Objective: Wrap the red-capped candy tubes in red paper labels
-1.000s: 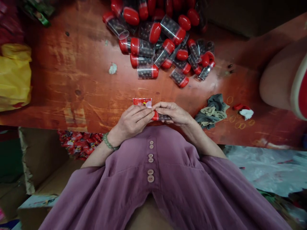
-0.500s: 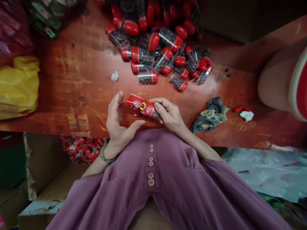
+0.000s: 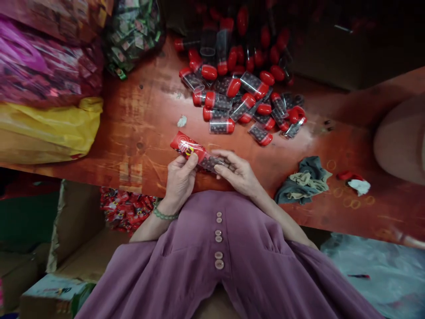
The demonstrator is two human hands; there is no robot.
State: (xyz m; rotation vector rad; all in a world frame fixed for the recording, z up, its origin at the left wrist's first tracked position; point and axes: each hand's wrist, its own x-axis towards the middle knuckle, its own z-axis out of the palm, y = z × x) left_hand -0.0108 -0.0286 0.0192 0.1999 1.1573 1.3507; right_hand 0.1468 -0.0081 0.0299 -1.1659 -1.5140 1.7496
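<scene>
A red printed wrapper (image 3: pixel 186 144) slants over the front of the table, and my left hand (image 3: pixel 182 175) pinches it between thumb and fingers. From its right end extends a clear tube of dark beads (image 3: pixel 212 162), which my right hand (image 3: pixel 238 172) grips at the far end. Both hands are closed on this one piece, left at the wrapper, right at the tube. Beyond them lies a heap of clear tubes with red caps and dark beads (image 3: pixel 222 126).
Red wrappers (image 3: pixel 126 208) fill a box below the table's left edge. A yellow bag (image 3: pixel 73 133) and bags of small packets (image 3: pixel 136 35) are at the left. A grey cloth (image 3: pixel 305 179), rubber bands (image 3: pixel 338 192) and a pale bucket (image 3: pixel 398 137) stand or lie right.
My left hand has gone from spread fingers to pinching the red wrapper, which now sits further left along the tube. The view has shifted, showing more bags at the left.
</scene>
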